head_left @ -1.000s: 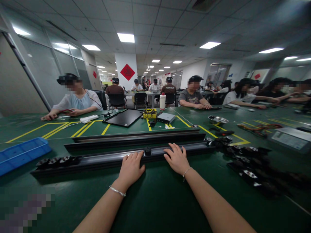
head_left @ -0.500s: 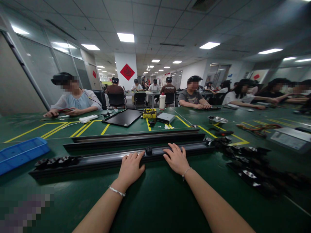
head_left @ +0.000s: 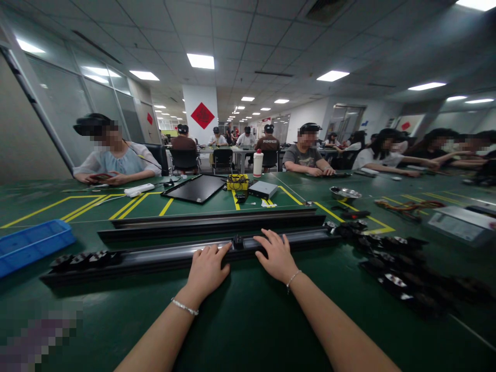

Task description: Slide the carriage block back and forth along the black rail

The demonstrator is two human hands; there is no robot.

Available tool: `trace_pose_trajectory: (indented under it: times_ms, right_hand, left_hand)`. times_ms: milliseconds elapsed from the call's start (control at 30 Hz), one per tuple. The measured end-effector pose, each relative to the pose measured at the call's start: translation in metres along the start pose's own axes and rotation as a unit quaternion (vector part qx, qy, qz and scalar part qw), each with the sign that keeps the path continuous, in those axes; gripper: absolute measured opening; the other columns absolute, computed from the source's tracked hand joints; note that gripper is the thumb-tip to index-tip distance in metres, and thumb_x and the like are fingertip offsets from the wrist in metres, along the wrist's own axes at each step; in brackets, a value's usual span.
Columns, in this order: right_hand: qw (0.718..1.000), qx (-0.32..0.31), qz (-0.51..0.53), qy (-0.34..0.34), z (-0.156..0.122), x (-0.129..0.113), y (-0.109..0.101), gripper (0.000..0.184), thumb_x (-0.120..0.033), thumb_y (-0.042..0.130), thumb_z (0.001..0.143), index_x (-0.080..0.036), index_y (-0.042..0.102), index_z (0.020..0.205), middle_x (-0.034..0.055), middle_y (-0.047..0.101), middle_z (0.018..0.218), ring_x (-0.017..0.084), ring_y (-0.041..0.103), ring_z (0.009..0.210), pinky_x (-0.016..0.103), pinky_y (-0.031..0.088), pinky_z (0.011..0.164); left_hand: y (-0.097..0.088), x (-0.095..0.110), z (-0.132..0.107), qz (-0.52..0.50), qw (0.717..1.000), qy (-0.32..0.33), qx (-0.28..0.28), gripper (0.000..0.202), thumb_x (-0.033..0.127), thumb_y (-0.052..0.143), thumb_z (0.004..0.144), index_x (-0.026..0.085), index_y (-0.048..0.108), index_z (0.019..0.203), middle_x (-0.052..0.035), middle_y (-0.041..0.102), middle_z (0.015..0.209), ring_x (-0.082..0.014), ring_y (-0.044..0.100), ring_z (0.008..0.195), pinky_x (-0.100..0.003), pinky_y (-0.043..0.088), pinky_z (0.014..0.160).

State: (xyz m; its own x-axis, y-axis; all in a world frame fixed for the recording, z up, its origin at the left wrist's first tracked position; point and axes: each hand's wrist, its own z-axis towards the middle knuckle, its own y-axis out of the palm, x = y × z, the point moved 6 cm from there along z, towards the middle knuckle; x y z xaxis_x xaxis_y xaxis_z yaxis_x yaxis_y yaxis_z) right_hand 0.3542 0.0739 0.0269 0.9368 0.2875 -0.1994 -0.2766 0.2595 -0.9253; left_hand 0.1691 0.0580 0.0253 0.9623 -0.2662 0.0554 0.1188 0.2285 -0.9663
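Note:
A long black channel-shaped rail (head_left: 155, 256) lies across the green table in front of me. In its middle sits a small black part (head_left: 237, 241) that stands up from the channel. My left hand (head_left: 208, 266) rests palm down on the rail, its index finger stretched toward that small part and its thumb apart. Just right of the part, my right hand (head_left: 276, 256) has its fingers spread over the rail's near edge. Neither hand is wrapped round anything. Several black parts with metal pieces (head_left: 87, 258) sit at the rail's left end.
Behind lies a second black rail (head_left: 217, 223). Loose black parts (head_left: 391, 279) are heaped at right, a blue tray (head_left: 34, 243) stands at left. Farther back are a black flat panel (head_left: 196, 187), a yellow basket (head_left: 237, 182) and a metal bowl (head_left: 346, 194). Several people sit around.
My right hand has shifted slightly left, closer to the small black part. The left hand stays nearly in place. The view has turned a little.

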Motion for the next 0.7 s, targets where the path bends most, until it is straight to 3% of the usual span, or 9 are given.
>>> trace_pose_trajectory:
  times_ms: [133, 200, 467, 700]
  right_hand:
    - [0.996, -0.036, 0.02, -0.08, -0.003, -0.028, 0.005, 0.041, -0.036, 0.045, 0.079, -0.034, 0.046, 0.12, 0.0006, 0.041, 0.133, 0.02, 0.027, 0.126, 0.05, 0.006, 0.103]
    - [0.995, -0.045, 0.031, -0.084, -0.004, -0.034, 0.007, 0.04, -0.035, 0.043, 0.08, -0.031, 0.046, 0.12, 0.0016, 0.047, 0.128, 0.019, 0.031, 0.123, 0.049, 0.005, 0.104]
    - [0.995, -0.04, 0.048, -0.079, -0.003, -0.034, 0.007, 0.038, -0.028, 0.044, 0.079, -0.03, 0.047, 0.117, 0.0014, 0.052, 0.122, 0.017, 0.039, 0.117, 0.047, 0.005, 0.104]
    - [0.994, -0.035, 0.045, -0.09, -0.003, -0.034, 0.004, 0.038, -0.025, 0.043, 0.079, -0.028, 0.047, 0.116, 0.002, 0.053, 0.121, 0.016, 0.042, 0.113, 0.039, 0.015, 0.1]
  left_hand:
    - [-0.001, 0.001, -0.001, 0.003, 1.0, -0.004, -0.008, 0.054, 0.034, 0.044, 0.077, 0.034, 0.035, 0.129, -0.0042, 0.056, 0.107, -0.0217, 0.047, 0.102, -0.037, 0.03, 0.087]
    - [-0.002, 0.001, -0.001, 0.004, 1.0, -0.005, -0.006, 0.053, 0.034, 0.045, 0.076, 0.033, 0.036, 0.129, -0.0043, 0.057, 0.106, -0.022, 0.047, 0.102, -0.038, 0.03, 0.087]
    - [-0.003, 0.002, -0.001, 0.001, 1.0, -0.001, 0.004, 0.053, 0.033, 0.045, 0.076, 0.033, 0.036, 0.128, -0.0043, 0.057, 0.104, -0.0221, 0.048, 0.1, -0.037, 0.031, 0.085]
    - [-0.002, 0.001, -0.001, 0.003, 1.0, 0.005, 0.016, 0.053, 0.033, 0.045, 0.075, 0.034, 0.036, 0.128, -0.0038, 0.057, 0.103, -0.0218, 0.048, 0.098, -0.037, 0.031, 0.083]
